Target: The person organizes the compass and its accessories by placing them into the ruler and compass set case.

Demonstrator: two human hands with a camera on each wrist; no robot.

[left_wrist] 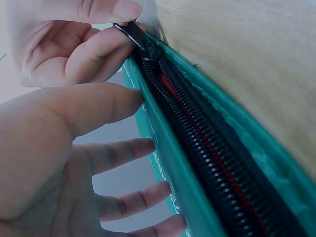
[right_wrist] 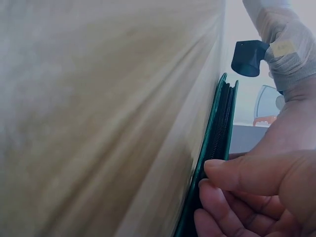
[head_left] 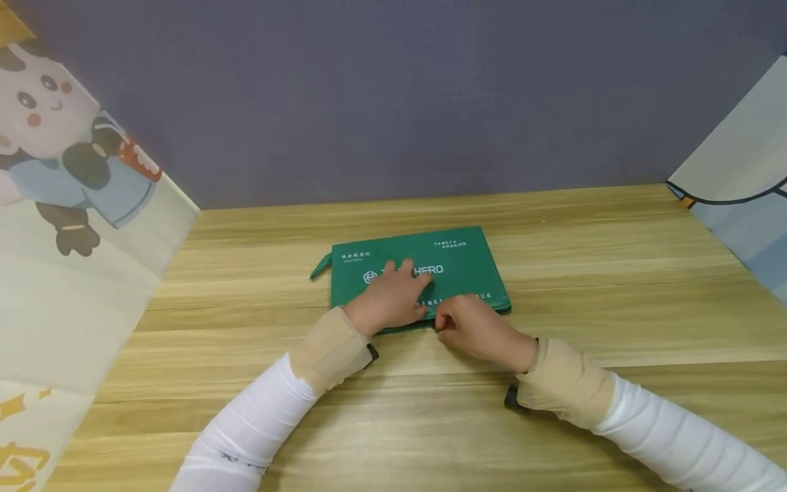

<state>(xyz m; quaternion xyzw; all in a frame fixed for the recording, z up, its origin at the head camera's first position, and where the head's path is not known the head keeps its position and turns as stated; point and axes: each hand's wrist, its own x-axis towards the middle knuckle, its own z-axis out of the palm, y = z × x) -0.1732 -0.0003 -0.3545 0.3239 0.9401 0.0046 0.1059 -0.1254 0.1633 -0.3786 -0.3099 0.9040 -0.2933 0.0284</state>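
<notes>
A flat green zip pouch [head_left: 470,256] with white lettering lies on the wooden table. My left hand [head_left: 393,297] rests on its top with fingers spread; in the left wrist view, the fingertips [left_wrist: 164,191] are along the near edge. At that same edge, my right hand [head_left: 482,328] pinches the black zipper pull [left_wrist: 131,34] between thumb and curled index finger. Two rows of black zipper teeth [left_wrist: 205,143] run away from the slider, with a thin red strip showing between them. In the right wrist view, the right thumb [right_wrist: 242,173] hides the pull.
A green strap [head_left: 321,266] sticks out at the pouch's left end. The wooden table [head_left: 393,424] ends at a grey-blue panel [head_left: 418,102] behind. Side panels with cartoon prints [head_left: 67,150] stand left and right. Dark wrist cameras [head_left: 514,399] jut below the bandaged wrists.
</notes>
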